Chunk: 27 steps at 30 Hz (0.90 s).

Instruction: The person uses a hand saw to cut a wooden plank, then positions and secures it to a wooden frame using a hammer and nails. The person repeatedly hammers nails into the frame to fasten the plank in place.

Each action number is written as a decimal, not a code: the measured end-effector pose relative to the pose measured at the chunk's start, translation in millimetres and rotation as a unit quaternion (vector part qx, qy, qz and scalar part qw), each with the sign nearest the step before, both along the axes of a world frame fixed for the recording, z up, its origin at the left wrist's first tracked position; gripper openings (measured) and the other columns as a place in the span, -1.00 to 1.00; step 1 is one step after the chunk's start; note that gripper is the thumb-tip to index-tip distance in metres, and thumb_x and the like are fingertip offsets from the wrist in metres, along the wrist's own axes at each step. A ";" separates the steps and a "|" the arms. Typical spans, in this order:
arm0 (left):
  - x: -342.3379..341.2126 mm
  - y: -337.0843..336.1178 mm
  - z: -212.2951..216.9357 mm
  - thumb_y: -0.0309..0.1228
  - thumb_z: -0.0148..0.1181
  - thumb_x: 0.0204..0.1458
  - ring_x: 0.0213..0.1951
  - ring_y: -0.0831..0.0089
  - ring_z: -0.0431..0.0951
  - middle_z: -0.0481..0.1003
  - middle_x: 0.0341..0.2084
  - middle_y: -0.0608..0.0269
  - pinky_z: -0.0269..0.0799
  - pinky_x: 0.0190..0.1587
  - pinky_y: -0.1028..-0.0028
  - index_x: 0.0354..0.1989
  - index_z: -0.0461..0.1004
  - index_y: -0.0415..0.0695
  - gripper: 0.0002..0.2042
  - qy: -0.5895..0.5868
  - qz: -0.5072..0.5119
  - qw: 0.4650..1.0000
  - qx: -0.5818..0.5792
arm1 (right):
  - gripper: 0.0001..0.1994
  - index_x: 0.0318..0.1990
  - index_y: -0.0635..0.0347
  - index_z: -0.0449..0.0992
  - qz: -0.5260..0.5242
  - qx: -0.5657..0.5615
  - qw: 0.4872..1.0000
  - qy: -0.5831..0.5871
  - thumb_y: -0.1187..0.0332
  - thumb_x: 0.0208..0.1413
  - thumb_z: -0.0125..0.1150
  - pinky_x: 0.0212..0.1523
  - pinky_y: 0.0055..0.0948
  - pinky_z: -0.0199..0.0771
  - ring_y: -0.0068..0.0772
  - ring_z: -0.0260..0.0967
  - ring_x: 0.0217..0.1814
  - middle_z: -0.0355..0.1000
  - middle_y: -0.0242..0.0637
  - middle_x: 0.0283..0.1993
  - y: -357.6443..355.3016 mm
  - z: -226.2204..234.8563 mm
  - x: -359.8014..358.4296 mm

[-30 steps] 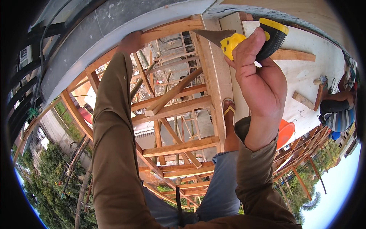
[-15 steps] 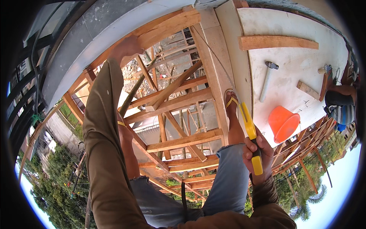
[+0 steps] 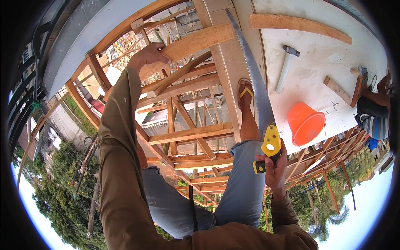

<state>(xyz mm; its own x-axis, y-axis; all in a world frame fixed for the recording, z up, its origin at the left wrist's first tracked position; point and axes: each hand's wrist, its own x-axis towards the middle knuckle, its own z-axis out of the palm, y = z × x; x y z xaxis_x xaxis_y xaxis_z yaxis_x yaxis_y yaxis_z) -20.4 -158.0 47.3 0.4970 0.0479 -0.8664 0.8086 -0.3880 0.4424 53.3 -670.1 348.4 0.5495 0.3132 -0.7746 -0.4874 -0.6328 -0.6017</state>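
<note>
Two risks here: the right hand (image 3: 275, 168) grips the saw (image 3: 260, 104) beside the leg, so teeth may cut; the left hand (image 3: 148, 56), closed on a beam (image 3: 196, 41), could slip

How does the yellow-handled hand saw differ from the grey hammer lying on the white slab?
The yellow-handled hand saw is gripped in the right hand, its blade pointing away along the beam; the grey hammer lies untouched on the white slab. The saw is long, flat and toothed; the hammer is shorter, with a blunt head. Both are hand tools.
</note>
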 end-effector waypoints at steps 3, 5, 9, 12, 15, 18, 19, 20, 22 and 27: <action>-5.0 -53.2 9.1 -0.02 0.48 -0.19 -0.02 0.05 0.61 0.59 -0.09 -0.10 0.47 0.06 0.22 0.16 0.46 -0.24 -0.25 -0.074 0.034 0.994 0.079 | -0.50 0.37 0.48 -0.07 0.016 -0.010 1.000 -0.023 0.50 0.37 -0.13 -0.10 -0.41 0.62 -0.38 0.58 -0.13 0.52 -0.09 -0.17 -15.7 -11.0 -4.6; -0.8 -86.9 15.3 -0.03 0.47 -0.17 -0.03 -0.04 0.62 0.59 -0.11 -0.21 0.50 0.05 0.14 0.16 0.42 -0.21 -0.26 -0.065 -0.028 0.982 0.176 | -0.53 0.33 0.49 -0.03 -0.007 -0.013 0.999 -0.029 0.46 0.38 -0.10 -0.09 -0.42 0.59 -0.41 0.55 -0.21 0.50 -0.16 -0.25 -23.7 -16.2 -5.4; -5.3 -130.7 23.0 0.00 0.47 -0.17 -0.04 -0.05 0.62 0.60 -0.15 -0.15 0.51 0.03 0.06 0.11 0.42 -0.18 -0.29 -0.073 -0.083 0.970 0.217 | -0.52 0.34 0.46 -0.03 -0.004 -0.014 0.998 -0.056 0.43 0.40 -0.09 -0.09 -0.40 0.56 -0.43 0.51 -0.21 0.45 -0.23 -0.29 -33.7 -23.6 -2.2; -19.3 -147.9 14.7 -0.05 0.48 -0.20 -0.05 -0.05 0.61 0.60 -0.17 -0.10 0.51 0.03 0.06 0.11 0.43 -0.15 -0.30 -0.076 -0.050 0.974 0.205 | -0.52 0.35 0.41 -0.01 -0.002 -0.010 0.998 -0.064 0.41 0.40 -0.08 -0.07 -0.43 0.55 -0.47 0.49 -0.21 0.42 -0.27 -0.30 -36.5 -29.0 0.3; -37.0 -164.4 -1.6 -0.08 0.49 -0.24 -0.02 -0.05 0.59 0.59 -0.15 -0.08 0.51 0.05 0.09 0.15 0.43 -0.10 -0.28 -0.090 -0.016 0.972 0.216 | -0.52 0.35 0.39 0.00 -0.004 -0.010 0.998 -0.065 0.41 0.40 -0.05 -0.07 -0.44 0.55 -0.49 0.50 -0.21 0.42 -0.29 -0.29 -37.4 -32.0 0.5; -53.1 -181.1 -15.7 -0.10 0.49 -0.27 0.01 -0.04 0.57 0.57 -0.14 -0.05 0.50 0.09 0.12 0.18 0.43 -0.05 -0.26 -0.091 0.007 0.967 0.239 | -0.52 0.35 0.39 0.00 -0.003 -0.027 0.998 -0.065 0.41 0.39 -0.03 -0.08 -0.44 0.55 -0.50 0.49 -0.21 0.41 -0.29 -0.27 -37.9 -33.0 -1.9; -56.3 -186.0 -19.0 -0.10 0.49 -0.28 0.03 -0.03 0.57 0.57 -0.13 -0.04 0.50 0.11 0.13 0.20 0.44 -0.04 -0.24 -0.090 0.015 0.965 0.246 | -0.51 0.34 0.39 0.01 -0.021 -0.015 0.998 -0.059 0.40 0.39 -0.01 -0.09 -0.46 0.55 -0.52 0.49 -0.23 0.43 -0.29 -0.29 -38.0 -33.8 -3.3; -58.7 -189.5 -21.7 -0.09 0.48 -0.28 0.04 -0.04 0.56 0.57 -0.12 -0.04 0.49 0.12 0.13 0.20 0.44 -0.05 -0.24 -0.087 0.022 0.964 0.252 | -0.51 0.34 0.39 0.01 -0.008 -0.012 0.998 -0.062 0.40 0.39 -0.01 -0.11 -0.47 0.55 -0.52 0.48 -0.23 0.44 -0.28 -0.29 -38.7 -34.4 -4.2; -59.4 -194.7 -25.8 -0.09 0.48 -0.27 0.06 -0.04 0.55 0.58 -0.10 -0.05 0.48 0.14 0.12 0.21 0.44 -0.06 -0.24 -0.083 0.030 0.964 0.250 | -0.51 0.34 0.39 0.01 0.007 -0.015 0.996 -0.083 0.40 0.38 0.00 -0.15 -0.49 0.54 -0.54 0.47 -0.24 0.45 -0.28 -0.30 -39.7 -38.4 -5.4; -47.2 -197.5 -30.7 -0.23 0.39 -0.24 -0.08 -0.06 0.63 0.62 -0.19 -0.15 0.53 0.04 0.13 0.14 0.49 -0.14 -0.36 -0.049 0.060 0.979 0.189 | -0.50 0.37 0.45 0.07 0.043 -0.004 0.991 -0.124 0.49 0.35 0.01 -0.23 -0.54 0.48 -0.55 0.43 -0.27 0.42 -0.16 -0.02 -47.0 -54.1 1.1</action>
<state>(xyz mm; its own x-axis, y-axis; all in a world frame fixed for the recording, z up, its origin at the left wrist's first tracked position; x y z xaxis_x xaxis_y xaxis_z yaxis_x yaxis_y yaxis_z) -67.6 -355.5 16.6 0.5480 0.4191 -0.7240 0.8193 -0.4436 0.3633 54.4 -717.1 294.3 0.6948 0.3619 -0.6215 -0.2689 -0.6708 -0.6911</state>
